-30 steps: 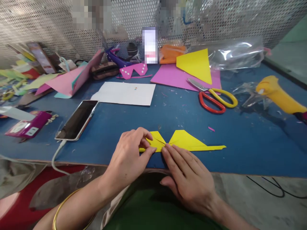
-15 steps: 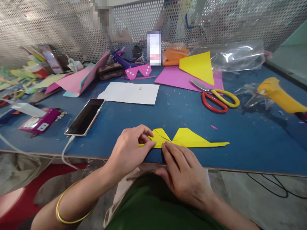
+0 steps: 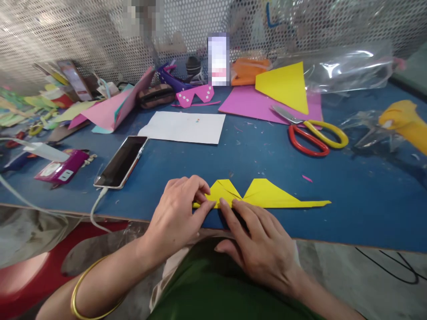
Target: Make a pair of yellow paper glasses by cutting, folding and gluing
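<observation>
A yellow paper cut-out (image 3: 268,194), shaped like a pair of glasses with a thin strip at its right end, lies near the table's front edge. My left hand (image 3: 176,211) pinches its left end between thumb and curled fingers, which hide that end. Fingers spread, my right hand (image 3: 262,242) rests its fingertips on the lower edge around the middle, with the thumb apart from the paper. Crease lines run across the left lobe beside the central notch.
Scissors (image 3: 312,133) lie on the blue table (image 3: 187,162) at right, near yellow (image 3: 287,86) and purple sheets. Pink paper glasses (image 3: 195,95) stand behind a white sheet (image 3: 183,129). A cabled phone (image 3: 122,162) is at left; a yellow tool (image 3: 405,122) is far right.
My right index finger has shifted left along the paper's lower edge, spreading away from the other fingers. My left hand keeps its pinch. The view has shifted slightly.
</observation>
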`<state>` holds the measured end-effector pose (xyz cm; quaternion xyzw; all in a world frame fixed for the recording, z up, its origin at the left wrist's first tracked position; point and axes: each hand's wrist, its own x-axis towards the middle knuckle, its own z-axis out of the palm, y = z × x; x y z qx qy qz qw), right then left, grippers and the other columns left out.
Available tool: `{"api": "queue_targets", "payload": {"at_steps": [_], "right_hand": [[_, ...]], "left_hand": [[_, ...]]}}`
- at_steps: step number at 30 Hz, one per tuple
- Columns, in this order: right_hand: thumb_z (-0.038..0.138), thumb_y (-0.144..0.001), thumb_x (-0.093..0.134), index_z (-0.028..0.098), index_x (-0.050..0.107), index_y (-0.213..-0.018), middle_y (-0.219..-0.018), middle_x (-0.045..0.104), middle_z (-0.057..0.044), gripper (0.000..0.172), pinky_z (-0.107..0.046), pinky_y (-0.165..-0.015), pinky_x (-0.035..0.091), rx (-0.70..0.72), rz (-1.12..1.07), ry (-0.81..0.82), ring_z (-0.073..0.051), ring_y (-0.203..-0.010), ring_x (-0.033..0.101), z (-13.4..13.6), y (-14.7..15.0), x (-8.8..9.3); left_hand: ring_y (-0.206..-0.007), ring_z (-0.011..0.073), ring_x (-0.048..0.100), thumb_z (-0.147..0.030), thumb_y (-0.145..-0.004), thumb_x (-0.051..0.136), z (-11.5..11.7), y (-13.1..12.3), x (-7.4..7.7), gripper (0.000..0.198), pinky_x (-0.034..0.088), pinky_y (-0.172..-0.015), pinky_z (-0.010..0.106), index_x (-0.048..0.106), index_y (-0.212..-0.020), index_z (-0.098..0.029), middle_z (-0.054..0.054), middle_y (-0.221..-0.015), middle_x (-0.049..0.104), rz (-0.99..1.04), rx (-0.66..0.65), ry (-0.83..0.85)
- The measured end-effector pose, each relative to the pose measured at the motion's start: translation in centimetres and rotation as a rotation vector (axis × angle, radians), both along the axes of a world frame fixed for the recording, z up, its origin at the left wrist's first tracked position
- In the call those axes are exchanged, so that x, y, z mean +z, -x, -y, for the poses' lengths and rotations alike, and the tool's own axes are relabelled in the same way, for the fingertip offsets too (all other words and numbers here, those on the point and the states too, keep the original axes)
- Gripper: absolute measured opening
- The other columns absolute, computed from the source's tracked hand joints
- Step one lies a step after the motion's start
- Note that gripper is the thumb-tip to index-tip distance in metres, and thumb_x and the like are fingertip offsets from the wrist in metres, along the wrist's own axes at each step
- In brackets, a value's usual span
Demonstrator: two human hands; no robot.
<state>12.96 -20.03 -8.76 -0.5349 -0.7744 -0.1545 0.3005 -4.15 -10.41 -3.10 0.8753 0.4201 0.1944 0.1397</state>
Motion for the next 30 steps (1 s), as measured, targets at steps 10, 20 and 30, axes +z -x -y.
{"api": "queue_targets", "payload": {"at_steps": [10, 20, 30], "right_hand": [[0.043, -0.103, 0.042, 0.009, 0.064, -0.129, -0.114, 0.069, -0.016, 0.049, -0.038, -0.093, 0.043, -0.041, 0.049, 0.057, -0.027, -0.106, 0.056, 0.3, 0.4, 0.1], [0.043, -0.102, 0.046, 0.011, 0.064, -0.129, -0.114, 0.069, -0.016, 0.046, -0.039, -0.092, 0.042, -0.055, 0.073, 0.042, -0.027, -0.105, 0.056, 0.3, 0.4, -0.1], [0.030, -0.101, 0.050, 0.010, 0.064, -0.128, -0.114, 0.070, -0.014, 0.036, -0.038, -0.096, 0.041, -0.032, 0.043, 0.028, -0.025, -0.107, 0.056, 0.2, 0.3, -0.2]], "left_hand": [[-0.081, 0.0174, 0.059, -0.017, -0.095, 0.057, 2.3, 1.8, -1.6, 0.013, 0.046, -0.076, 0.033, 0.070, -0.094, -0.021, 0.003, -0.085, 0.067, 0.076, 0.028, -0.242], [-0.081, 0.0151, 0.062, -0.017, -0.093, 0.060, 1.1, 2.9, -0.9, 0.010, 0.048, -0.076, 0.030, 0.066, -0.085, -0.020, 0.001, -0.086, 0.069, 0.081, -0.086, -0.211], [-0.097, 0.0237, 0.064, -0.028, -0.099, 0.049, 3.8, 1.2, -2.3, 0.032, 0.050, -0.092, 0.037, 0.066, -0.116, -0.007, 0.010, -0.105, 0.074, -0.119, -0.187, -0.539]]}}
